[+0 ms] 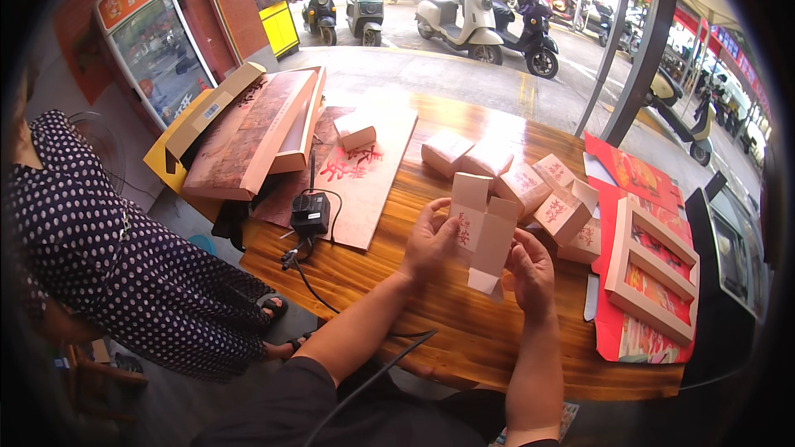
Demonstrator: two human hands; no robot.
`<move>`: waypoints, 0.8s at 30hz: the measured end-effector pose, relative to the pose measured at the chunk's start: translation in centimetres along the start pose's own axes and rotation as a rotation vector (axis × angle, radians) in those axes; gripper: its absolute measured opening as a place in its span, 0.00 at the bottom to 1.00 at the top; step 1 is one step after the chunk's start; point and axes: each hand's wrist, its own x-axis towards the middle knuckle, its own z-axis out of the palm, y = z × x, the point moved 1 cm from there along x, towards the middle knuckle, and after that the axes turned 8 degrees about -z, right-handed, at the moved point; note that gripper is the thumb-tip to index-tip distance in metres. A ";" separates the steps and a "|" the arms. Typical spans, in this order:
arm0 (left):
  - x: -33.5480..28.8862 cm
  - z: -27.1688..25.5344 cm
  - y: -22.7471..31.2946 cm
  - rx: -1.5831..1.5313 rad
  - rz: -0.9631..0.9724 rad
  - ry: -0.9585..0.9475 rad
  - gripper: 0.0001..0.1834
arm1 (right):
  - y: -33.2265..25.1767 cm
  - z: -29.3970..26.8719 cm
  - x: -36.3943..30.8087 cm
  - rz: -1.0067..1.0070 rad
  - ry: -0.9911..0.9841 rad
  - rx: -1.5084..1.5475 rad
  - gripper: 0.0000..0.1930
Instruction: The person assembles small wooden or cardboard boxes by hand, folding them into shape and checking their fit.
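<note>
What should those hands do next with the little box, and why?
Maybe fold in the bottom flap: it seems to stick out, while the left hand and right hand hold the little box between them. Some other boxes nearby look closed.

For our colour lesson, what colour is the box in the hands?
Pale pink, the box bearing red markings; best seen in the head view.

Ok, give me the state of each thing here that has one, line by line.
Held carton: in both hands, end flaps open
Left hand: gripping the carton's left side
Right hand: holding its right side
Clustered small boxes: folded into shape
Lone small box: resting on the printed board
Divider frame: lying on red card
Black adapter: cord attached
White scooter: parked upright
</note>
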 end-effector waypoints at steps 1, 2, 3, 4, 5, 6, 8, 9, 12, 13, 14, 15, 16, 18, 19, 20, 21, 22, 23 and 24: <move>0.0 0.0 -0.2 0.077 0.031 0.005 0.20 | 0.1 0.1 0.0 -0.009 -0.026 -0.044 0.23; 0.1 -0.1 -0.3 0.078 0.063 -0.030 0.21 | 0.3 0.4 0.1 -0.015 -0.053 -0.087 0.23; 0.1 -0.1 -0.6 0.044 0.085 -0.061 0.22 | 0.4 0.7 0.2 -0.020 -0.081 -0.130 0.24; 0.1 -0.1 -0.9 0.010 0.108 -0.091 0.23 | 0.4 1.1 0.3 -0.020 -0.071 -0.142 0.25; 0.3 0.1 -0.6 -0.023 0.136 -0.129 0.24 | 0.3 1.5 0.7 -0.028 -0.061 -0.158 0.27; 0.1 0.1 -0.5 -0.008 0.130 -0.187 0.27 | 0.2 1.7 1.0 -0.036 -0.051 -0.174 0.28; -0.6 0.0 -0.3 0.027 0.125 -0.308 0.32 | 0.3 1.7 0.5 -0.035 -0.038 -0.221 0.33; -0.6 0.1 0.0 0.030 0.125 -0.366 0.35 | 0.3 1.6 0.4 -0.039 -0.032 -0.245 0.35; -1.1 0.9 0.1 0.028 0.106 -0.476 0.47 | 1.0 0.9 0.5 -0.088 0.012 -0.292 0.43; -0.8 1.1 0.3 0.016 0.098 -0.516 0.48 | 1.0 0.7 0.6 -0.113 0.024 -0.329 0.44; -0.7 1.1 0.3 -0.007 0.079 -0.549 0.49 | 0.9 1.0 0.6 -0.134 0.037 -0.324 0.47; -0.8 1.3 0.2 -0.040 0.053 -0.581 0.50 | 0.8 1.0 0.5 -0.118 0.063 -0.377 0.49; -1.1 1.0 0.4 -0.041 0.000 -0.613 0.54 | 1.0 1.1 0.5 -0.121 0.061 -0.451 0.50; -1.6 1.3 1.3 -0.078 -0.015 -0.652 0.52 | 1.2 1.3 0.7 -0.163 0.072 -0.594 0.52; -1.7 1.6 1.3 -0.078 0.006 -0.668 0.51 | 0.9 1.2 0.6 -0.165 0.084 -0.632 0.52; -1.8 1.5 1.0 -0.072 -0.005 -0.658 0.50 | 0.9 1.4 0.4 -0.171 0.092 -0.658 0.52; -2.0 1.3 0.5 -0.065 -0.015 -0.646 0.48 | 0.9 1.5 0.3 -0.175 0.096 -0.683 0.52; -1.9 1.2 0.3 -0.058 -0.024 -0.630 0.47 | 0.9 1.1 0.2 -0.211 0.123 -0.733 0.51; -1.9 0.8 0.5 -0.066 -0.057 -0.643 0.45 | 1.1 1.4 0.2 -0.216 0.157 -0.692 0.51; -1.9 0.6 0.7 -0.074 -0.088 -0.653 0.43 | 1.1 1.7 0.3 -0.219 0.187 -0.649 0.51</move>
